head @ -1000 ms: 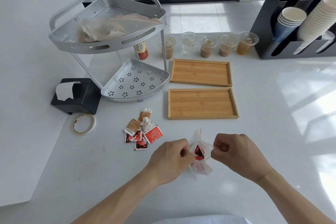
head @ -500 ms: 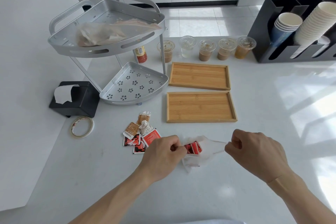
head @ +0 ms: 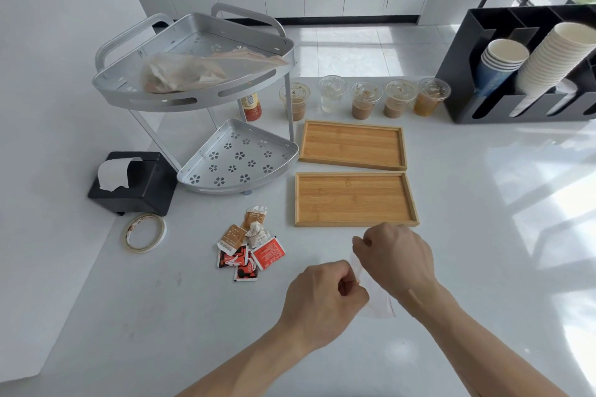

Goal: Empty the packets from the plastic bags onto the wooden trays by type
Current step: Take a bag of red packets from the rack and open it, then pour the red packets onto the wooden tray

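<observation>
small clear plastic bag is held low over the white counter, between both hands, just in front of the near wooden tray. left hand is closed into a fist pinching the bag's left edge; a bit of red shows at its fingertips, can't tell if that's a packet or print. right hand is curled closed above it, gripping the bag's upper part; most of the bag is hidden behind the two hands, contents not readable.

both trays bare: near one, and far wooden tray just behind it, side by side with a narrow gap.

loose packets lie in a small heap on the counter left of the hands: brown ones at the back, red/black ones in front, one crumpled white one in the middle.

further left: tape roll, black tissue box. two-tier metal corner rack behind, with a crumpled bag of something on its top shelf. row of lidded drink cups behind the trays, black cup holder with paper cups at right.
</observation>
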Available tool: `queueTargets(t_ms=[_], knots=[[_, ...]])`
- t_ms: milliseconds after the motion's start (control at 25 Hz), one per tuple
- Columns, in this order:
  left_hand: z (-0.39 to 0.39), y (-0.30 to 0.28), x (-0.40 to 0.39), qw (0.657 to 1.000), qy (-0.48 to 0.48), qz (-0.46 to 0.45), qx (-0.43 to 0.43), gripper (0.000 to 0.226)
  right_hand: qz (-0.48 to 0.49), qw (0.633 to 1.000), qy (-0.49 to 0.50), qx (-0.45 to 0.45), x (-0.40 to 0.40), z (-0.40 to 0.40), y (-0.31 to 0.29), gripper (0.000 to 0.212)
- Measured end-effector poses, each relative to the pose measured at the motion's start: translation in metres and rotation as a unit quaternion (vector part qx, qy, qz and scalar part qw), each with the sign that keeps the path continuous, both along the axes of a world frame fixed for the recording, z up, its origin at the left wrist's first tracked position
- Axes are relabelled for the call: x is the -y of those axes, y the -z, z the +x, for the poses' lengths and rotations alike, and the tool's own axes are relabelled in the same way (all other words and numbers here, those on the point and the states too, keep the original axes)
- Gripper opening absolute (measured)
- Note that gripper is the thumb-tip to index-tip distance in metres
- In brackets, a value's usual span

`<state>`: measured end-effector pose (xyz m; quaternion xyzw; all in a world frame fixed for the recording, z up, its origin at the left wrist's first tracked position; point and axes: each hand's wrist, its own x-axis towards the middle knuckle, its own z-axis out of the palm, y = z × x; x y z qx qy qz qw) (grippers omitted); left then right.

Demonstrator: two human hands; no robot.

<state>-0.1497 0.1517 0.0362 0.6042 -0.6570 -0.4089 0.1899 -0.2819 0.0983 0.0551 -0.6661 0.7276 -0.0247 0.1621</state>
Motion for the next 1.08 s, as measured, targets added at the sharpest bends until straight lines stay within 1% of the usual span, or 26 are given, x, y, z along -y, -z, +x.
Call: queueTargets(t_ms=[160, 280, 320, 400, 480, 520, 560, 680, 760, 840, 960, 1080], knots=[[0.013, 0.005, 0.001, 0.996, 0.006, 0.034, -0.079, 0.021, -0.019, 0.999, -0.003, 0.037, -0.008, -0.007, -0.005, 0.044], [0.040, 0.029, 0.008, 0.994, -0.034, 0.058, -0.087, 0.023, -0.038, 0.996, -0.010, 0.075, -0.013, -0.016, -0.009, 0.042], [0.050, 0.041, 0.013, 0.993, -0.052, 0.062, -0.082, 0.024, -0.045, 0.996, -0.011, 0.083, -0.014, -0.018, -0.010, 0.041], [0.065, 0.064, 0.022, 0.995, -0.052, 0.081, -0.029, 0.028, -0.054, 0.994, -0.013, 0.091, -0.013, -0.021, -0.012, 0.041], [0.073, 0.079, 0.032, 0.994, -0.010, 0.109, 0.026, 0.055, -0.065, 0.993, -0.016, 0.093, -0.011, -0.023, -0.016, 0.040], [0.073, 0.084, 0.036, 0.992, 0.008, 0.121, 0.032, 0.064, -0.070, 0.993, -0.019, 0.094, -0.010, -0.023, -0.019, 0.039], [0.070, 0.085, 0.039, 0.992, 0.026, 0.124, 0.026, 0.066, -0.075, 0.992, -0.025, 0.099, -0.008, -0.024, -0.022, 0.036], [0.055, 0.089, 0.046, 0.995, 0.044, 0.090, 0.017, 0.054, -0.078, 0.989, -0.043, 0.114, -0.002, -0.026, -0.031, 0.030], [0.049, 0.091, 0.051, 0.997, 0.013, 0.070, 0.000, 0.046, -0.077, 0.989, -0.050, 0.118, 0.001, -0.027, -0.034, 0.028], [0.047, 0.092, 0.056, 0.998, -0.023, 0.053, -0.018, 0.031, -0.071, 0.989, -0.049, 0.124, 0.003, -0.028, -0.036, 0.027], [0.052, 0.095, 0.063, 0.999, -0.045, 0.021, -0.010, 0.009, -0.066, 0.990, -0.037, 0.116, 0.008, -0.034, -0.035, 0.026], [0.064, 0.088, 0.070, 0.998, -0.063, -0.010, 0.011, 0.006, -0.042, 0.988, -0.009, 0.150, 0.020, -0.046, -0.030, 0.024]])
